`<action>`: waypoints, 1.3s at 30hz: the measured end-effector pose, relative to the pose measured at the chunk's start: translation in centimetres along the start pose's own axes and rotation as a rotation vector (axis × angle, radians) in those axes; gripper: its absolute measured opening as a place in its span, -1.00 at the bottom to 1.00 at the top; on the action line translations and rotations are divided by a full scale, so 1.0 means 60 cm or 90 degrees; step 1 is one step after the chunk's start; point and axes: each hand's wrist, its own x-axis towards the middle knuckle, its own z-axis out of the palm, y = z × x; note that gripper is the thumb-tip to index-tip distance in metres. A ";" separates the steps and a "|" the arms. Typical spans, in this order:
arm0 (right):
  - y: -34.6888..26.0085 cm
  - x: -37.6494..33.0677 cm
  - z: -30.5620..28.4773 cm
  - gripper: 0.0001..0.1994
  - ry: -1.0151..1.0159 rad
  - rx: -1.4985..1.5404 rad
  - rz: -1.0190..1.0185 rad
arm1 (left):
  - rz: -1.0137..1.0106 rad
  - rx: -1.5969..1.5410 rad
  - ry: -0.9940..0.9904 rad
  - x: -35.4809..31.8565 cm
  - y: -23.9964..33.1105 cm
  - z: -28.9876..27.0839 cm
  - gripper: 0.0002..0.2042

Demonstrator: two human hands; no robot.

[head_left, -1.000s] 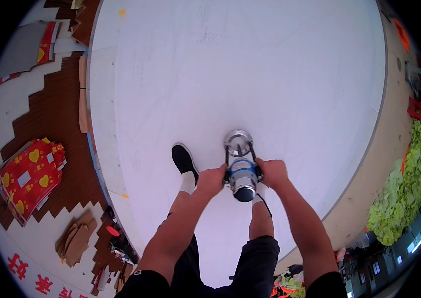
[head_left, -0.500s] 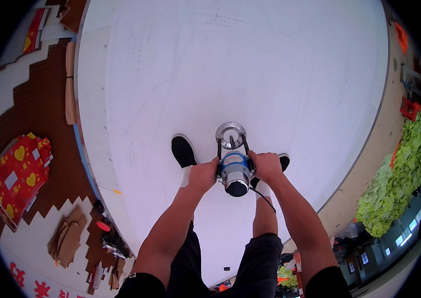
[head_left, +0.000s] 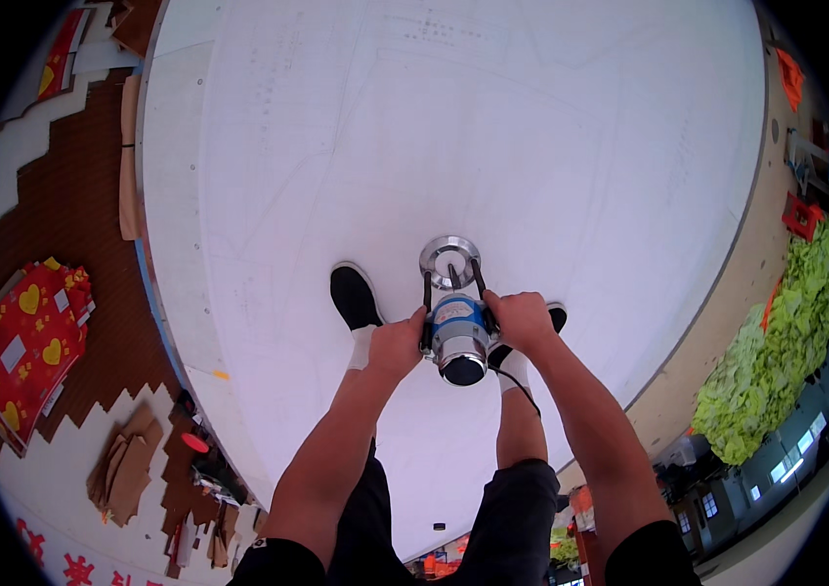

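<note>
Between my two hands is a plunge router (head_left: 460, 335), with a blue and silver motor body and a dark round cap facing up at me. My left hand (head_left: 398, 345) is closed on its left side handle. My right hand (head_left: 522, 320) grips the handle on the other side. Two dark posts join the body to a ring-shaped metal base (head_left: 431, 246), with the bit showing inside the ring. The base is over the white board (head_left: 404, 146); whether it touches cannot be told. A black cord (head_left: 522, 388) runs from the router past my right leg.
My black shoes (head_left: 354, 296) stand on the board, either side of the router. Faint pencil-like lines mark its surface. Left are red heart-patterned packages (head_left: 28, 352) and stacked brown cardboard (head_left: 129, 467). Beyond the right edge lies a bright green heap (head_left: 776, 342) beside a red crate (head_left: 801, 215).
My view has shifted slightly, so the surroundings sit a little further left. Both hands keep their grip on the router, which has hardly moved.
</note>
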 end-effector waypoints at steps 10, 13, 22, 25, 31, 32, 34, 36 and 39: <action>0.020 0.039 0.034 -0.51 0.041 0.001 -0.014 | -0.009 0.010 0.001 0.039 -0.021 0.019 -0.42; 0.016 0.020 0.021 -0.53 0.031 0.007 -0.003 | -0.011 0.014 -0.005 0.022 -0.006 0.002 -0.42; -0.002 -0.014 -0.065 -0.66 0.043 0.004 0.016 | 0.010 0.023 0.010 0.010 0.026 -0.072 -0.37; 0.004 0.003 -0.096 -0.66 0.057 -0.011 0.022 | 0.006 0.025 0.021 0.037 0.025 -0.091 -0.37; 0.031 0.034 -0.129 -0.70 0.019 -0.044 0.032 | -0.003 0.003 0.033 0.077 0.036 -0.092 -0.37; 0.034 0.039 -0.135 -0.70 0.012 -0.048 0.030 | -0.007 0.003 0.030 0.082 0.035 -0.089 -0.37; 0.037 0.046 -0.136 -0.70 0.001 -0.050 0.025 | -0.015 0.004 0.024 0.089 0.033 -0.086 -0.36; 0.041 0.050 -0.137 -0.69 -0.006 -0.044 0.019 | -0.015 0.001 0.019 0.090 0.029 -0.080 -0.36; 0.044 0.050 -0.137 -0.69 -0.009 -0.043 0.019 | -0.021 -0.004 0.004 0.095 0.032 -0.083 -0.36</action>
